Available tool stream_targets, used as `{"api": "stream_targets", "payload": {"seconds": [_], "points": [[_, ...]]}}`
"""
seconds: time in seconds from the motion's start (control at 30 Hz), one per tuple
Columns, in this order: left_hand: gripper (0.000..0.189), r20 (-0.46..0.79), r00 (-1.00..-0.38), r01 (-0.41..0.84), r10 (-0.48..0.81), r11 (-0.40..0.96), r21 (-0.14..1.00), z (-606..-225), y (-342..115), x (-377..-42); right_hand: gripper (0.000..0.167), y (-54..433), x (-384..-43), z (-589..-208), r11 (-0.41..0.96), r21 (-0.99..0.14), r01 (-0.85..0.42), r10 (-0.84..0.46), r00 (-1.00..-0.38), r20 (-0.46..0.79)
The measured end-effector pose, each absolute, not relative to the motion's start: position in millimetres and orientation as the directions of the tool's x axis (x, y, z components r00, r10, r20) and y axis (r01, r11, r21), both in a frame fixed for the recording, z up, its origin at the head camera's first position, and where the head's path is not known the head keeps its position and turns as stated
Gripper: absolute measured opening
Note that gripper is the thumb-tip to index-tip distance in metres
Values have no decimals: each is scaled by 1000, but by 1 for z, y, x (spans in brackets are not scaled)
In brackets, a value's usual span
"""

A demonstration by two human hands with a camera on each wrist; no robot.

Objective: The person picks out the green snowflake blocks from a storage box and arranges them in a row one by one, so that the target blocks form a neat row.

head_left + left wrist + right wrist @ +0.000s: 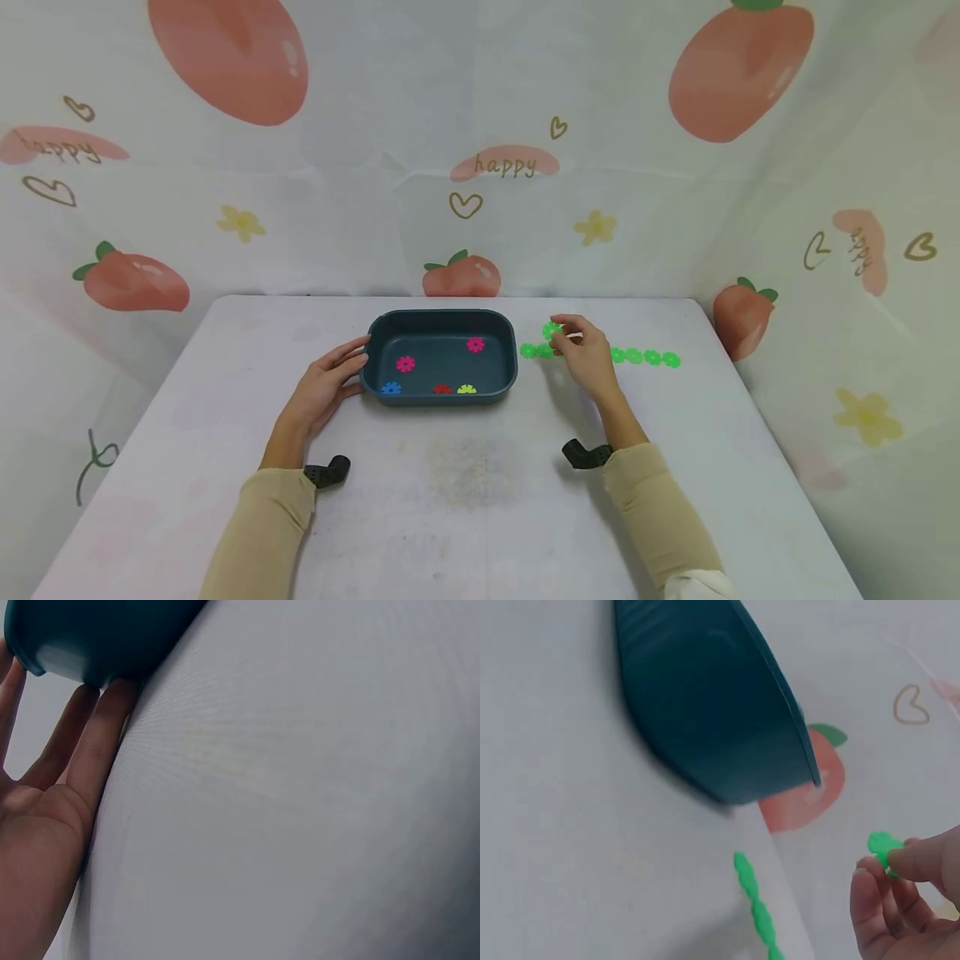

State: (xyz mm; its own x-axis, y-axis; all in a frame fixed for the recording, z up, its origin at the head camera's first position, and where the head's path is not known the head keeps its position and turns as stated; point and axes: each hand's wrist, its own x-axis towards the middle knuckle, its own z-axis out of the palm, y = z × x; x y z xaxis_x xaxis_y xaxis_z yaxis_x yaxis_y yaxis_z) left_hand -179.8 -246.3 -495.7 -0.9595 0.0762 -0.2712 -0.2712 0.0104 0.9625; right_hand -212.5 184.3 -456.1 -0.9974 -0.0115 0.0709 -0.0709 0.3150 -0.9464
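My left hand [321, 392] rests against the left end of a dark teal rectangular tray [441, 399], its fingers stretched out. In the left wrist view the fingertips [120, 694] touch the tray's outer wall. To the right of the tray, my right hand [587, 354] pinches a green flower-shaped disc [551, 331] between thumb and fingers, raised above the table. Below it runs a row of similar green discs [634, 356], partly hidden behind the hand. Inside the tray lie two pink discs [405, 364], a blue disc [391, 388], a red disc [442, 389] and a yellow disc [467, 389].
All of this stands on a white table [465, 500] toward its far edge. A pale cloth [375, 233] printed with fruit, hearts and flowers hangs behind and at the sides. Each wrist carries a black camera mount [327, 472].
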Motion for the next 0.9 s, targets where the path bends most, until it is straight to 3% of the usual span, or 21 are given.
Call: {"api": "stream_targets", "payload": {"seconds": [0.57, 0.9], "points": [[63, -264, -961, -264, 85, 14, 964, -492, -246, -179, 38, 241, -210, -468, 371, -928, 18, 86, -996, 15], [63, -265, -960, -267, 88, -7, 964, -494, -246, -180, 36, 272, -207, -471, 483, -872, 75, 162, -987, 5]]}}
